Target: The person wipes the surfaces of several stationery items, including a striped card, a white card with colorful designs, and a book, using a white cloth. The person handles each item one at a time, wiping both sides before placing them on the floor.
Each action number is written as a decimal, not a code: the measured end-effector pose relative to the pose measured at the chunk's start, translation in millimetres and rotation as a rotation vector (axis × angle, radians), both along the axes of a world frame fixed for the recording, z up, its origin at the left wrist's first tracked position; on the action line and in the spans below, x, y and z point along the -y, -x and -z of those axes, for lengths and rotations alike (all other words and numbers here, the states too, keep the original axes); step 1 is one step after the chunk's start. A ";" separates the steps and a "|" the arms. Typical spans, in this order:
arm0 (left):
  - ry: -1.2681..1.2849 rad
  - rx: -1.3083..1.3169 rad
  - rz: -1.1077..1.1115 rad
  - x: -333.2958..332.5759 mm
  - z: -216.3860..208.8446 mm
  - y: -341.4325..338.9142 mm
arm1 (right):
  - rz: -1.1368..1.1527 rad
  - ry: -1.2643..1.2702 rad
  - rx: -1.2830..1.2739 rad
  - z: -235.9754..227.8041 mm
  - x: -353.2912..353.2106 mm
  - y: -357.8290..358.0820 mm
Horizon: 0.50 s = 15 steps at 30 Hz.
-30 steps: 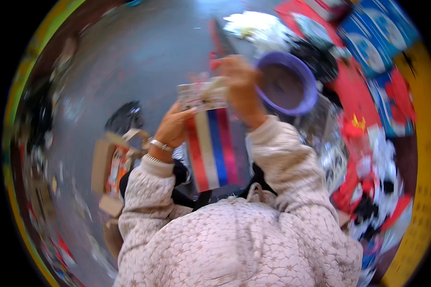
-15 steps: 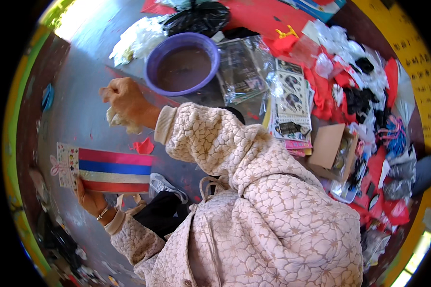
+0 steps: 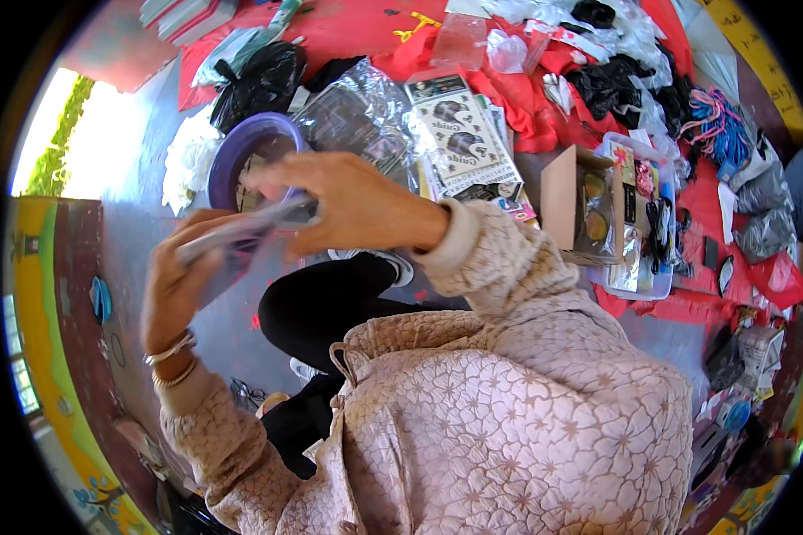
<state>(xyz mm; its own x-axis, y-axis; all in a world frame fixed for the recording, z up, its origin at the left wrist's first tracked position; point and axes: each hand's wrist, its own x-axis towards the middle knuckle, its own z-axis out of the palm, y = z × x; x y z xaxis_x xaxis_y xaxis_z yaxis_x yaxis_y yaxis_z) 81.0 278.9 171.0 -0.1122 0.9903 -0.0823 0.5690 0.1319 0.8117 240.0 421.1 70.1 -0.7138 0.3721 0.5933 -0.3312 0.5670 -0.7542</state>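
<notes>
From where I stand, I see a person in a pale quilted jacket, sitting low with one knee bent in black trousers. Between the two hands is a flat piece, up in the air in front of the body, tilted, with its grey edge turned to the view. Its lower face shows something pinkish and bluish, but the blur hides the details.

The left hand is closed on the near end of this piece, with fingers bent over it; a bracelet is on the wrist. The right hand is half open about the other end, thumb below and fingers stretched above. Whether it really grips there, I cannot tell.

Behind the right hand stands a purple basin, partly covered by it in the view. A black plastic bag lies just beyond the basin. To the right are printed sheets, an open cardboard box and, beside the box, a translucent bin. Red cloth is spread behind the sheets.
</notes>
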 end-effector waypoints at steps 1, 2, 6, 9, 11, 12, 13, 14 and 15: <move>-0.001 -0.057 0.111 -14.7 12.6 -10.6 | -0.036 -0.031 0.034 6.9 -3.7 -17.3; 0.143 -0.173 0.131 -30.8 10.8 -30.0 | -0.040 0.096 0.146 9.1 -5.9 -38.1; 0.162 -0.095 0.375 -85.2 63.5 -62.3 | 0.115 0.415 0.433 33.7 -5.6 -107.1; -0.025 -0.151 0.435 -118.8 93.6 -92.6 | 0.295 0.461 0.459 77.1 -10.4 -142.1; -0.139 -0.006 0.297 -131.6 108.4 -89.8 | 0.428 0.110 0.391 91.9 -27.7 -164.3; -0.176 0.152 0.154 -135.3 114.7 -83.4 | 0.510 0.428 0.448 86.6 -33.2 -171.8; -0.215 0.309 0.007 -136.0 121.8 -76.2 | 0.585 0.747 0.505 81.4 -38.4 -177.0; -0.236 0.385 -0.169 -133.4 133.2 -63.4 | 0.630 0.929 0.363 89.1 -46.4 -180.7; -0.204 0.540 -0.413 -124.7 158.3 -45.0 | 0.659 1.113 0.222 99.9 -53.9 -179.5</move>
